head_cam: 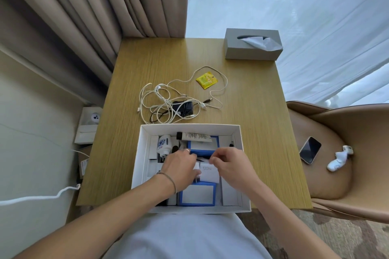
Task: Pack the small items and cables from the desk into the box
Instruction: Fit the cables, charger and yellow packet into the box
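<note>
An open white box (pixel 189 126) stands at the desk's near edge. Inside it lie a white bottle (pixel 164 144), a tube (pixel 195 137), blue-edged packs (pixel 197 195) and a white charger marked 120W (pixel 208 172). Both my hands are inside the box. My left hand (pixel 181 166) rests on the charger's left side, thumb against it. My right hand (pixel 229 164) hovers at the charger's top right with fingers curled; whether they pinch anything is hidden. Behind the box, a tangle of white cables (pixel 160 99) around a black adapter (pixel 183 107) lies on the desk, with a yellow sachet (pixel 207 80) further back.
A grey tissue box (pixel 251 45) sits at the desk's far right corner. To the right, a tan chair (pixel 336 153) holds a phone (pixel 310 150) and a white crumpled item (pixel 340 161). Curtains hang behind, and a wall socket (pixel 94 118) is at the left.
</note>
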`<action>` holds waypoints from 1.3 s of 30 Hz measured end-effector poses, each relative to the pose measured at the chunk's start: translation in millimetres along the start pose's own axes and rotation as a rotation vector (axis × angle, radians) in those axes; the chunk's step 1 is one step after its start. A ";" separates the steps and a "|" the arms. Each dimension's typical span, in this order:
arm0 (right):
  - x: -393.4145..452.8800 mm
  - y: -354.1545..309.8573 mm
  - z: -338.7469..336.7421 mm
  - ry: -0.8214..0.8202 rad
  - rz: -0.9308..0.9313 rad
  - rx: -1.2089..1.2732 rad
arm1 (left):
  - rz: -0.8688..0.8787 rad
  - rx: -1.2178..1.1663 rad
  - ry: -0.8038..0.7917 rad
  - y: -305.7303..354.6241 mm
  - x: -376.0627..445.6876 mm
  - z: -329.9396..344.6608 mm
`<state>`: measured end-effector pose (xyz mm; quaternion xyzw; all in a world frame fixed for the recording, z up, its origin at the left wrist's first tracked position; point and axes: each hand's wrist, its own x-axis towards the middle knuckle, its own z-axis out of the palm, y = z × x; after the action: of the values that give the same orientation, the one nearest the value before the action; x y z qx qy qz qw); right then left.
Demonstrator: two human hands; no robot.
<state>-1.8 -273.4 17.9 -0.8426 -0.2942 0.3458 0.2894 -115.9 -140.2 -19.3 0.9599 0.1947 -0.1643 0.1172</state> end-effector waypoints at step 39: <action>352.9 -11.1 -39.1 0.014 -0.296 -0.777 | -0.227 -0.386 0.211 -84.6 143.8 -71.1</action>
<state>231.7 -31.6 -96.8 -0.8402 -0.5187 0.1581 -0.0017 -6.5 4.4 -19.5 0.9036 0.3401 -0.0348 0.2581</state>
